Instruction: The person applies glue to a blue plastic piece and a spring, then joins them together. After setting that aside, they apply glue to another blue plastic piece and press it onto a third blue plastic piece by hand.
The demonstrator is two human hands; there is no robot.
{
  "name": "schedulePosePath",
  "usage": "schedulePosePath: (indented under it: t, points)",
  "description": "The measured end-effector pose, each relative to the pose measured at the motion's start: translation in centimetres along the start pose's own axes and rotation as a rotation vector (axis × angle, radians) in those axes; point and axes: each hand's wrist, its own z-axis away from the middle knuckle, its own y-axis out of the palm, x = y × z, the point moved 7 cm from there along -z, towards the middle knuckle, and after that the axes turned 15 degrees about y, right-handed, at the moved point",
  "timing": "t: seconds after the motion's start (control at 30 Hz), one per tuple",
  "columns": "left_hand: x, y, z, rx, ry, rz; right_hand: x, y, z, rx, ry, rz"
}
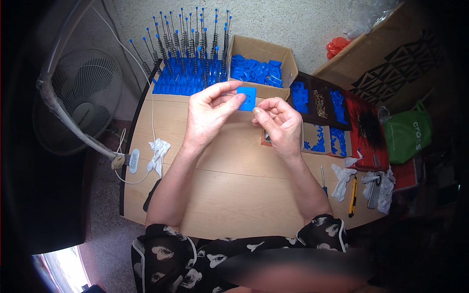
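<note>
A small blue square plastic plate [250, 99] is raised above the table, pinched between the thumb and fingers of my left hand [211, 111]. It has a dark mark or hole near its middle. Close by its lower right corner, my right hand [281, 122] has its thumb and forefinger pressed together. Whatever may be between those fingertips is too small to make out. Behind the plate stands a cardboard box [264, 49] holding many loose blue plastic pieces [256, 69]. Rows of blue bases carrying black springs and thin rods [190, 73] stand at the back left.
To the right are trays of blue parts [300, 96], brass-coloured pieces [320, 103] and black pieces [364, 122]. A screwdriver [323, 179], a yellow cutter [352, 196] and crumpled white cloths [343, 180] lie nearer. At left are a cloth [158, 154], a cable and a fan [80, 102].
</note>
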Motion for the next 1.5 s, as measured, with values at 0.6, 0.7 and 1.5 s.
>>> schedulePosePath:
  t: [0.6,0.7,1.5]
  points:
    - [1.0,1.2,0.5,0.077,-0.093,-0.034,-1.1,-1.6,-1.3,0.041,0.163,-0.080]
    - [1.3,0.8,0.5,0.082,-0.112,-0.054,-1.7,-1.7,-1.5,0.051,0.228,-0.116]
    - [2.5,0.7,1.0,0.148,-0.260,-0.041,-1.9,-2.2,-1.7,0.069,0.252,-0.156]
